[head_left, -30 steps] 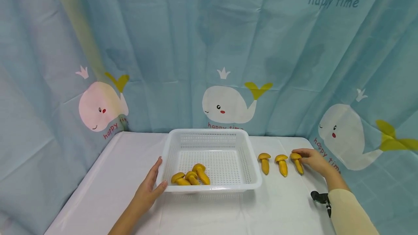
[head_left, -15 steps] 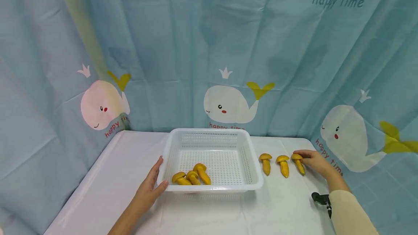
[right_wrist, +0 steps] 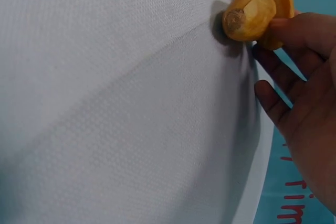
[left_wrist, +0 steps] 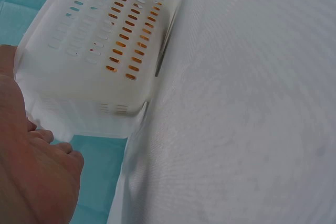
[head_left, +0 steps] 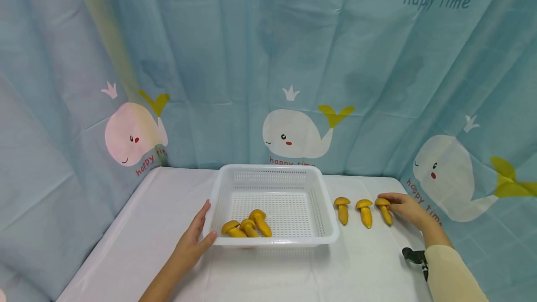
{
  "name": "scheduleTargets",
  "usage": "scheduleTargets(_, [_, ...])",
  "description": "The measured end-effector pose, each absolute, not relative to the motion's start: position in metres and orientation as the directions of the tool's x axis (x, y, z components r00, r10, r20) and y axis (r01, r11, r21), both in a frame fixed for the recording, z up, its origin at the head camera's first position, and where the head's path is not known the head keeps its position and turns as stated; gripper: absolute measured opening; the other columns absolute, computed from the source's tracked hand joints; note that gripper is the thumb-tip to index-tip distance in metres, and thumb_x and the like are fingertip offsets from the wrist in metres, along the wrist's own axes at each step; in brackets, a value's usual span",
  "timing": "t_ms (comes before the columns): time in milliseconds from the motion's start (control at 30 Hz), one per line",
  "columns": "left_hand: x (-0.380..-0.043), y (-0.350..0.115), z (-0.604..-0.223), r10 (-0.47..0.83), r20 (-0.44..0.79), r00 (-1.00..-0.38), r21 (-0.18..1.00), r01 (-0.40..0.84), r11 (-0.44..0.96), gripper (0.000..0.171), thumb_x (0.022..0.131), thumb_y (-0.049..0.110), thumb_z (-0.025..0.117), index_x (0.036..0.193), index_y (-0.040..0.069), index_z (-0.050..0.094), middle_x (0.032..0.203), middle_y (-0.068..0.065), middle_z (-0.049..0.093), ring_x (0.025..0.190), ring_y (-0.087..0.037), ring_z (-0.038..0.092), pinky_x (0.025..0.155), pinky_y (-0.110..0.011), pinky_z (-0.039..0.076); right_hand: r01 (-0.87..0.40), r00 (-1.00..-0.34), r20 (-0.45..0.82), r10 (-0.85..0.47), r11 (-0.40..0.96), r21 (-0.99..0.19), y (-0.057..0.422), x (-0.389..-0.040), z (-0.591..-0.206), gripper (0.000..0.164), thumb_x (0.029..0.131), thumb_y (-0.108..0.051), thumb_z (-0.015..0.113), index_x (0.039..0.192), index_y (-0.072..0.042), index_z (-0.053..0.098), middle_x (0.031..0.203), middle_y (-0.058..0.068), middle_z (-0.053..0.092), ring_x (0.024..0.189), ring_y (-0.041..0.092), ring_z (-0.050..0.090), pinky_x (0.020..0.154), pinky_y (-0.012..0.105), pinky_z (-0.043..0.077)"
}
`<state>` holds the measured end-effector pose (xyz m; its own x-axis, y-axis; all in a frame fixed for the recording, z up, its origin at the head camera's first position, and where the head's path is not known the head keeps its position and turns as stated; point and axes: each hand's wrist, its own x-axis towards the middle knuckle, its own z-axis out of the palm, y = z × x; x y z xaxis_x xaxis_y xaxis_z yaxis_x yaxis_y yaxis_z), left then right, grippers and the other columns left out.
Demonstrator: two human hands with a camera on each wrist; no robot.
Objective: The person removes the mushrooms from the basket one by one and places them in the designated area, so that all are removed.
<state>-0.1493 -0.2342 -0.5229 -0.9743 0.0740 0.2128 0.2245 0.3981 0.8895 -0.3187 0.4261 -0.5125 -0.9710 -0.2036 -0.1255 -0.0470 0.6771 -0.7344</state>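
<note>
A white perforated plastic basket (head_left: 274, 241) stands on the white table, with three yellow mushrooms (head_left: 260, 223) lying in its front left part. My left hand (head_left: 190, 241) holds the basket at its front left corner, thumb on the rim. In the left wrist view, mushroom colour shows through the slots of the basket's wall (left_wrist: 94, 77). To the basket's right, three more mushrooms lie in a row. The rightmost mushroom (head_left: 383, 211) is pinched between thumb and fingers of my right hand (head_left: 407, 211). Up close in the right wrist view, the mushroom's stem end (right_wrist: 247, 17) faces the camera.
Between basket and right hand lie the left mushroom (head_left: 342, 211) and the middle mushroom (head_left: 365, 213) of the row. A black device (head_left: 415, 256) sits at the right wrist. A blue whale-print curtain (head_left: 226, 83) hangs behind and beside the table (head_left: 268, 278).
The view has shifted very slightly. Both hands, the basket and the mushrooms keep their places.
</note>
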Motion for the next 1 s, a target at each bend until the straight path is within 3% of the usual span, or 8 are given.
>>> scheduleTargets(500, [-0.151,-0.235,-0.524,0.081,0.236,-0.968,0.885,0.248,0.394,0.084,0.099,0.021,0.068,0.166,0.022,0.017,0.173,-0.006,0.013,0.156,-0.04,0.013,0.107,0.001,0.014,-0.097,-0.975,-0.07,-0.211,0.689,-0.718,0.423,-0.305,-0.501,0.045,0.102,-0.014,0.061,0.145,-0.001,0.055,0.148,0.027,0.052,0.135,0.051,0.045,0.106,0.072,0.04])
scheduleTargets(800, [-0.15,-0.235,-0.523,0.082,0.226,-0.971,0.891,0.24,0.385,0.083,0.1,0.021,0.068,0.166,0.022,0.017,0.173,-0.006,0.012,0.156,-0.043,0.013,0.106,0.002,0.015,-0.129,-0.982,-0.011,-0.188,0.71,-0.693,0.418,-0.296,-0.488,0.044,0.103,-0.017,0.063,0.146,-0.007,0.057,0.145,0.028,0.052,0.127,0.046,0.052,0.098,0.059,0.052])
scheduleTargets(1000, [-0.151,-0.235,-0.523,0.083,0.236,-0.968,0.889,0.249,0.384,0.083,0.099,0.021,0.068,0.166,0.021,0.017,0.173,-0.006,0.012,0.156,-0.042,0.013,0.106,0.002,0.015,-0.154,-0.985,0.045,-0.168,0.717,-0.68,0.406,-0.286,-0.47,0.049,0.103,-0.028,0.063,0.146,-0.007,0.056,0.145,0.028,0.053,0.128,0.047,0.051,0.1,0.062,0.05])
